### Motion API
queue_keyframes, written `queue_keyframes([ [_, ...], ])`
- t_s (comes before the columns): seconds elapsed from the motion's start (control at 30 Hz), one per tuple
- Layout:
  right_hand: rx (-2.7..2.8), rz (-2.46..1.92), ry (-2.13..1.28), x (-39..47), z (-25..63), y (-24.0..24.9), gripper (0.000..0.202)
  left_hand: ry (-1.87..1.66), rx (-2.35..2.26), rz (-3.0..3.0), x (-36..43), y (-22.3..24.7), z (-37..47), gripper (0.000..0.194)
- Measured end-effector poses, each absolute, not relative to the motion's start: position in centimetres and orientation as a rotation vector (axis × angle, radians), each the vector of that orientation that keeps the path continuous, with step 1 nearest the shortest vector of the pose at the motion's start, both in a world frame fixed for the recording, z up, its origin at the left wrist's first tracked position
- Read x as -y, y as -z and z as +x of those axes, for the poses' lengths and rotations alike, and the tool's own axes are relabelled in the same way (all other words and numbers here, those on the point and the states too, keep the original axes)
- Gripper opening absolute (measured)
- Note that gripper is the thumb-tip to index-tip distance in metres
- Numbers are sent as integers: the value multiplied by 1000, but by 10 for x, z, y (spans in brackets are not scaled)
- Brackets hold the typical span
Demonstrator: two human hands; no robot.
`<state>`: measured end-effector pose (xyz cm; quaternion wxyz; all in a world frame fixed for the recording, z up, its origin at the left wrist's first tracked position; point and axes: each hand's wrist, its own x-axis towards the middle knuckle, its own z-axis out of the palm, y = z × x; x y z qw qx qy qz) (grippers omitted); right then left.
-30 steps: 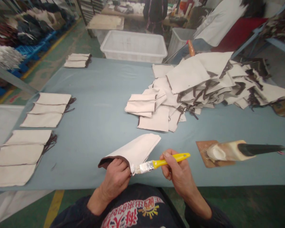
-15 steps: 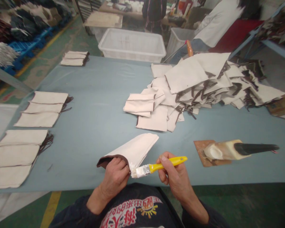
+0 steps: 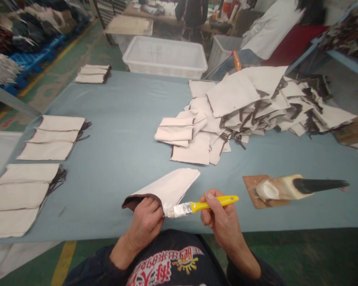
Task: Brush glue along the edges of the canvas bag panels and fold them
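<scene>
Gripping the cloth pouch (image 3: pixel 164 187) at the table's (image 3: pixel 122 131) near edge, the left hand (image 3: pixel 144 222) stays closed on its mouth; the right hand (image 3: pixel 219 216), clasping the yellow brush (image 3: pixel 197 206), has pushed the bristles back against that opening.

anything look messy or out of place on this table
The pile of cloth bags at the far right is a loose, tumbled heap with dark cords sticking out, unlike the neat rows of bags on the left. White paste is smeared on the board near the right hand. Nothing looks damaged.
</scene>
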<state>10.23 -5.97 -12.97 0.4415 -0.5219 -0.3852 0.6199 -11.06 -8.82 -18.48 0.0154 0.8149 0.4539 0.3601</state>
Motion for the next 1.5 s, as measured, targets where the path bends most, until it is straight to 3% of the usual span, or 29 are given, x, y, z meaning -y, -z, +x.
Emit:
queue_keyframes([
  [0.2, 960, -1249, -1624, 60, 102, 131, 49, -1204, -1373, 2275, 92, 186, -104, 29],
  [0.4, 853, -1218, -1480, 60, 126, 135, 42, -1107, -1392, 1359, 91, 163, -101, 18],
  [0.57, 908, -1157, -1374, 53, 124, 118, 42, -1017, -1082, 865, 82, 133, -105, 43],
  [0.93, 1176, -1111, -1050, 55, 96, 106, 39, -958, -879, 660, 88, 131, -96, 52],
  [1.5, 1505, -991, -1045, 57, 96, 110, 32, -953, -831, 530, 85, 122, -101, 42],
])
